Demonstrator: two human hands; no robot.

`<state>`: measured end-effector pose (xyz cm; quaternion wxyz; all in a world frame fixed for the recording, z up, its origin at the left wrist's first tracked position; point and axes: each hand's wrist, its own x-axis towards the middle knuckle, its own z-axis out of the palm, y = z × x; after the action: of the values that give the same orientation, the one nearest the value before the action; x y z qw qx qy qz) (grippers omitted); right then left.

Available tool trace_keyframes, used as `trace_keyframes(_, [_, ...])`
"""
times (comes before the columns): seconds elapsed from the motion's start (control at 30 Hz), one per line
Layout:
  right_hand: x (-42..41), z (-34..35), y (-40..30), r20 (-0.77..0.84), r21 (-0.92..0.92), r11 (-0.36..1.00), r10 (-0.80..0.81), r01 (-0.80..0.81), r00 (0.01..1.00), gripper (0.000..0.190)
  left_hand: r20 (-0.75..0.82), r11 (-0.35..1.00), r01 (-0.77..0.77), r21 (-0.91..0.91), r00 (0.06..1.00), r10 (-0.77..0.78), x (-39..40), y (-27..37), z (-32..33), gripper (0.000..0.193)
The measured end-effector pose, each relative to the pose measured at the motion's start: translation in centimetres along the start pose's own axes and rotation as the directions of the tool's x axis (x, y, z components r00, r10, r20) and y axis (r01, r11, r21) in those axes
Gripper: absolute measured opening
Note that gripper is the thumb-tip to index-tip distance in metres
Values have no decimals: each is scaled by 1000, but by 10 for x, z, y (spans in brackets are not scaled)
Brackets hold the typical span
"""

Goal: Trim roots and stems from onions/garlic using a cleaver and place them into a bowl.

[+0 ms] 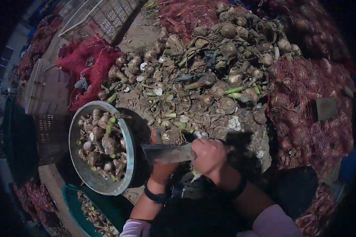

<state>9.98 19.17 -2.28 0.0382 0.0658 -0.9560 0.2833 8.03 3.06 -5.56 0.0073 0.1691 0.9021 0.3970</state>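
My right hand (210, 157) grips the handle of a broad-bladed knife (169, 154), its blade pointing left across the front of my left hand. My left hand (164, 171) is partly hidden behind the blade, with a finger showing beside a round, soil-covered bulb (171, 137) that has roots at its right side. The hand appears to hold this bulb. To the left of it, a round basin (130, 160) contains many dirty bulbs (99, 127), some with green stem stubs. A wristband (155, 194) circles my left wrist.
Beyond my hands spreads a heap of bulbs (228, 49) among dry leaves and peelings. A filled red mesh sack (302, 130) stands right. An emptied-looking red net (92, 62) and a plastic crate (106, 20) lie upper left. A green container (69, 204) with small pieces is lower left.
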Motion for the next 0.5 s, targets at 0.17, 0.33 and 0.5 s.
trace_keyframes(0.17, [-11, 13, 18, -63, 59, 997, 55, -52, 996, 12, -39, 937, 172, -303, 980, -193, -4, 25, 3, 49])
trace_keyframes(0.33, [-38, 51, 55, -32, 61, 998, 34, -32, 999, 11, 195, 807, -284, 519, 958, 212, -17, 10, -5, 66])
trace_keyframes(0.5, [-31, 61, 75, 150, 293, 735, 596, -612, 789, 14, -106, 980, 94, -176, 988, -114, 12, 51, -56, 66])
